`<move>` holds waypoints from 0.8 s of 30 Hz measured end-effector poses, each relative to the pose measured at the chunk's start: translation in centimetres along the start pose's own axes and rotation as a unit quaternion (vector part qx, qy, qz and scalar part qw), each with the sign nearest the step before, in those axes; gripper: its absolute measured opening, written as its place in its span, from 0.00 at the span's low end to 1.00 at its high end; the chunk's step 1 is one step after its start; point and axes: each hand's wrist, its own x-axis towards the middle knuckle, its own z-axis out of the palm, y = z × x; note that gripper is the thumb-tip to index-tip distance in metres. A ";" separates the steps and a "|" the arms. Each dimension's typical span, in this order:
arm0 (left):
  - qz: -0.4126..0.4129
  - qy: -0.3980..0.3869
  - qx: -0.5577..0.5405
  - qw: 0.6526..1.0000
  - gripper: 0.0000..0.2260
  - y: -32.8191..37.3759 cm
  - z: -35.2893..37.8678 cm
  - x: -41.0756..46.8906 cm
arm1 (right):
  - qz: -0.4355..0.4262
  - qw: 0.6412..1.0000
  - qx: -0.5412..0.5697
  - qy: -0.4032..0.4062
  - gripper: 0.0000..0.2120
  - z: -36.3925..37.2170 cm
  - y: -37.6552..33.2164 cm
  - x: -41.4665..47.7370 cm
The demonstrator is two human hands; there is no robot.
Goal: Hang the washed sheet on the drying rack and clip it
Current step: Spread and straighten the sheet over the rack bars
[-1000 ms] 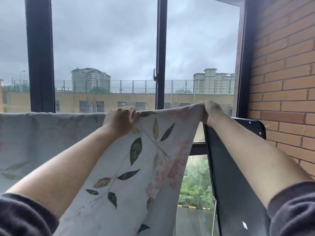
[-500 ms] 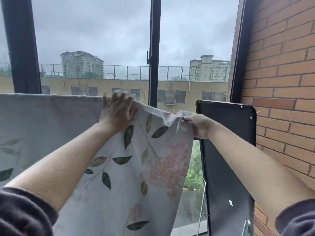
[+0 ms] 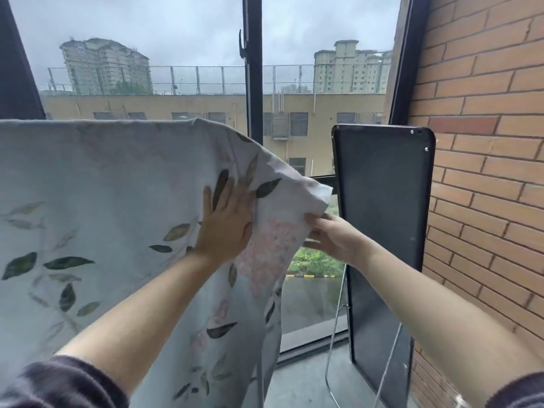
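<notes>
A pale sheet printed with green leaves and pink flowers hangs over a bar that it hides; its top edge runs level across the left half of the view. My left hand lies flat on the sheet's front, fingers spread. My right hand has its fingertips on the sheet's drooping right corner, fingers loosely extended. Silver legs of the drying rack show below the right edge of the sheet. No clips are in view.
A tall black panel stands just right of the sheet against a brick wall. Large windows with black frames are behind the sheet. Grey floor lies below.
Both hands have dropped from the sheet's top edge. The left hand now presses flat lower on the fabric, and the right hand has let the corner droop, touching it with open fingers.
</notes>
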 end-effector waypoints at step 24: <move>-0.090 0.082 -0.046 0.992 0.18 -4.5 -8.0 9.6 | -0.100 0.989 -0.086 0.074 0.16 -4.9 -14.8 3.0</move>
